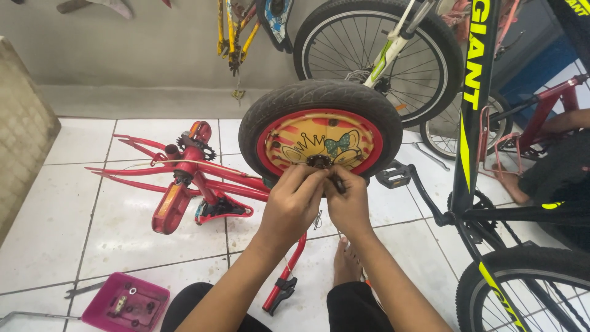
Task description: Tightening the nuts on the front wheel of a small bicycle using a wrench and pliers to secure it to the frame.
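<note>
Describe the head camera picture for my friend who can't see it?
Two hands, left hand and right hand, pinch the hub of a small wheel with a yellow and red disc. A red bike frame lies on the white tiled floor beside it.

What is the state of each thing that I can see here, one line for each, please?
Small wheel: upright, off its frame, tyre on.
Left hand: fingers at the wheel hub.
Right hand: pinching a small dark part at the hub.
Red bicycle frame: lying on the tiles, wheel removed.
Pink tray: open, small parts inside.
Black bicycle: standing upright.
</note>
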